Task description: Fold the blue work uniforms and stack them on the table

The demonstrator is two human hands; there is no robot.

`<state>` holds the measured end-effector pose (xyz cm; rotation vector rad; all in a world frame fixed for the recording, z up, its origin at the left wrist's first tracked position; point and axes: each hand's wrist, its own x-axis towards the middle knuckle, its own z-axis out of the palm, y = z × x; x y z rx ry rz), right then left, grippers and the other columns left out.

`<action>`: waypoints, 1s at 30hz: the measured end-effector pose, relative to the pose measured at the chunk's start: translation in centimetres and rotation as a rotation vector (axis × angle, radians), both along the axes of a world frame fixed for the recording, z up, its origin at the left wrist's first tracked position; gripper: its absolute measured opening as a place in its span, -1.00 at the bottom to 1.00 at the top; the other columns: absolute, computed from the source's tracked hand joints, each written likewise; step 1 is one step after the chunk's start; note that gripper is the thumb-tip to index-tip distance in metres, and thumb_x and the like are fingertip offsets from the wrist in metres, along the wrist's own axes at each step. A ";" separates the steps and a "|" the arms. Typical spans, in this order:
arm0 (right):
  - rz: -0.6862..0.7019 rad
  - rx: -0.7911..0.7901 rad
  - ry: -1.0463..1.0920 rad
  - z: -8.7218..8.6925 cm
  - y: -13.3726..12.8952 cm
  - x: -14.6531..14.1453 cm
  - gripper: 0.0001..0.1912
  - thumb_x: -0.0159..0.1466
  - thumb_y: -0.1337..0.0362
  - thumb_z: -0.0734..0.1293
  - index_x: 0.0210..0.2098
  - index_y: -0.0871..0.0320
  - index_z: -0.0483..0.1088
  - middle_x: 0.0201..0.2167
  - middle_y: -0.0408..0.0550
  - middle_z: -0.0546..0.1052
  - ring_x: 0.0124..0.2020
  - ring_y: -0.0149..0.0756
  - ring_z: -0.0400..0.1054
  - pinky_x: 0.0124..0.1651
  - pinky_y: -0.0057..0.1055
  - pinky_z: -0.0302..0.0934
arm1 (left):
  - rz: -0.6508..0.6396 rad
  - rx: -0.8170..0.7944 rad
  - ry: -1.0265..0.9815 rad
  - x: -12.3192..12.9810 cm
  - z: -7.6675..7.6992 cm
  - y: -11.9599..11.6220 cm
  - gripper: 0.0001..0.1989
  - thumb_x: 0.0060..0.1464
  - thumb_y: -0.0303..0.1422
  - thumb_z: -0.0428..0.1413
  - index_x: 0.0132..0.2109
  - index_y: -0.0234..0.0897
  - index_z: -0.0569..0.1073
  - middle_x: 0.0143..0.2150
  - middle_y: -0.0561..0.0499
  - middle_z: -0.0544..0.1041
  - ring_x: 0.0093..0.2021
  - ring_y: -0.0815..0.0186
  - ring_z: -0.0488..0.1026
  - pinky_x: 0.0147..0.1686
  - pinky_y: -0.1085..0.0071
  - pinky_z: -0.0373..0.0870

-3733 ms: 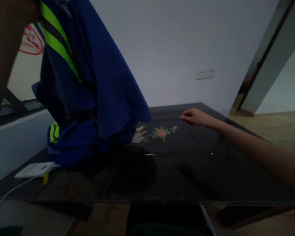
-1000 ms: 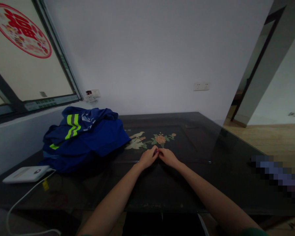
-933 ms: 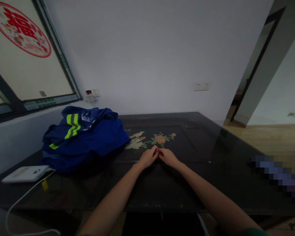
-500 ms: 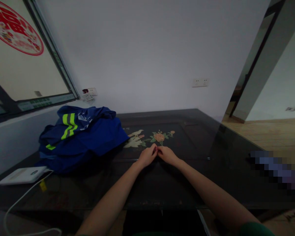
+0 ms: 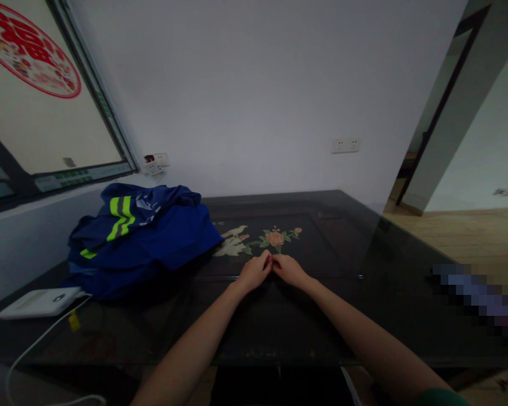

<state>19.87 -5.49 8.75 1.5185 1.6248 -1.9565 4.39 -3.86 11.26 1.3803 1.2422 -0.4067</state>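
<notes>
My left hand (image 5: pixel 255 272) and my right hand (image 5: pixel 290 269) meet at the fingertips over the middle of the dark table (image 5: pixel 275 321). Both have their fingers curled and pressed together. Whatever they may hold between them is hidden or too small to make out. Just beyond the fingertips, a painted orange flower (image 5: pixel 275 238) with green leaves decorates the tabletop. A blue jacket (image 5: pixel 152 237) with yellow-green and grey stripes lies in a heap to the left of my hands.
A white flat device (image 5: pixel 40 303) rests at the table's left, with a white cable (image 5: pixel 34 344) hanging over the front edge. Behind the table rises a white wall with a socket (image 5: pixel 345 146). A pixelated patch (image 5: pixel 482 299) covers something at the right edge.
The whole view has shifted slightly downward in the frame. My hands keep the same closed pose, fingertips together.
</notes>
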 end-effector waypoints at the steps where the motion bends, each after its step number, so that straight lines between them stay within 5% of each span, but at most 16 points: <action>1: 0.002 0.000 0.003 -0.1 0.0 0.0 -0.72 0.28 0.38 0.17 -0.11 0.23 0.45 -0.16 0.10 0.56 -0.16 -0.20 0.43 -0.22 -0.44 0.11 | 0.000 0.001 0.002 0.0 0.0 0.0 -0.92 0.23 -0.35 -0.07 -0.19 -0.16 0.31 -0.38 0.04 0.47 -0.39 0.29 0.44 -0.41 0.47 0.17; 15: 0.010 -0.006 -0.002 -0.5 -0.3 -0.1 -0.73 0.27 0.39 0.17 -0.14 0.23 0.45 -0.17 0.09 0.55 -0.16 -0.21 0.42 -0.21 -0.43 0.10 | -0.029 -0.018 0.016 0.0 0.4 0.3 -0.90 0.23 -0.36 -0.07 -0.16 -0.18 0.32 -0.36 0.04 0.49 -0.37 0.30 0.45 -0.39 0.48 0.22; 19: 0.013 -0.002 0.010 -0.2 -0.2 -0.2 -0.75 0.28 0.38 0.18 -0.14 0.21 0.45 -0.19 0.06 0.55 -0.17 -0.23 0.41 -0.23 -0.44 0.08 | -0.089 0.022 -0.006 -0.4 0.8 1.2 -0.87 0.21 -0.35 -0.05 -0.19 -0.19 0.38 -0.34 0.02 0.51 -0.33 0.28 0.46 -0.36 0.46 0.26; 21: 0.012 0.003 0.016 0.2 0.0 -0.1 -0.77 0.29 0.36 0.19 -0.16 0.19 0.45 -0.21 0.03 0.55 -0.19 -0.26 0.40 -0.24 -0.45 0.06 | -0.017 0.072 -0.026 -1.2 0.7 2.4 -0.85 0.19 -0.37 -0.05 -0.19 -0.20 0.41 -0.30 0.01 0.53 -0.30 0.29 0.47 -0.31 0.44 0.30; 26: 0.024 0.014 0.033 1.0 0.5 0.1 -0.82 0.26 0.37 0.22 -0.25 0.17 0.46 -0.30 -0.04 0.53 -0.30 -0.34 0.35 -0.31 -0.47 0.00 | 0.346 0.484 0.114 -7.4 1.2 8.9 -0.76 0.18 -0.38 -0.07 -0.05 -0.27 0.37 -0.14 -0.08 0.50 -0.13 0.26 0.46 -0.04 0.35 0.34; 30: 0.022 0.019 0.031 0.9 0.5 0.1 -0.84 0.26 0.37 0.23 -0.26 0.17 0.45 -0.32 -0.05 0.51 -0.33 -0.36 0.32 -0.33 -0.48 -0.02 | 0.196 0.792 0.525 -17.2 3.3 15.3 -0.62 0.11 -0.44 -0.03 0.09 -0.41 0.32 0.05 -0.22 0.41 0.10 0.13 0.32 0.17 0.19 0.16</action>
